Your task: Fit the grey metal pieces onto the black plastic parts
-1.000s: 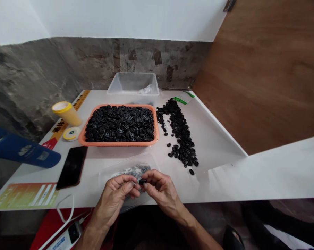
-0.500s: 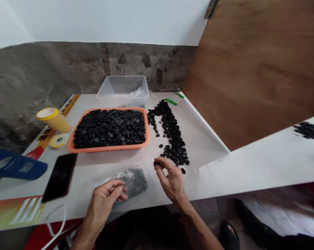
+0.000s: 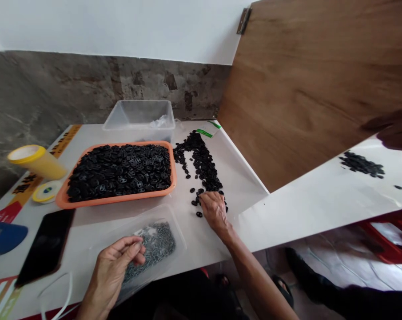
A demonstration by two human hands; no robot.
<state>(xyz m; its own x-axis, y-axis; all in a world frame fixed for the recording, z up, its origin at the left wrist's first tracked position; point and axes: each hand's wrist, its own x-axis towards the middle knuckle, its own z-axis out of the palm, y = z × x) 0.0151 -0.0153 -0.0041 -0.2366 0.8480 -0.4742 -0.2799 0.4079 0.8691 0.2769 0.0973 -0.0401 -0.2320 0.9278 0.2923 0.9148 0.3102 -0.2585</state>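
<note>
My left hand [image 3: 116,264] is closed in a pinch at the near left side of a clear plastic box [image 3: 179,231]. Whatever its fingertips hold is too small to make out. Many small grey metal pieces, screw-like in shape, [image 3: 159,244] lie in that box. My right hand [image 3: 216,211] reaches down onto the near end of a pile of small black oval plastic pieces with holes [image 3: 204,164]. Its fingertips are hidden behind the back of the hand. One loose black oval piece [image 3: 199,214] lies just left of it.
An orange tray [image 3: 117,204] heaped with similar black pieces stands behind the clear box. Farther back is a clear bin [image 3: 137,126]. Leftward are a phone [image 3: 45,246], a yellow-rimmed container [image 3: 37,162] and a blue bottle [image 3: 7,238]. A wooden panel [image 3: 304,89] rises at right; another person's hand [image 3: 396,129] shows beyond.
My right hand has moved from near the clear box, where it held a black piece, onto the black pile. My left hand stays pinched. The view has turned right, showing another person's hand.
</note>
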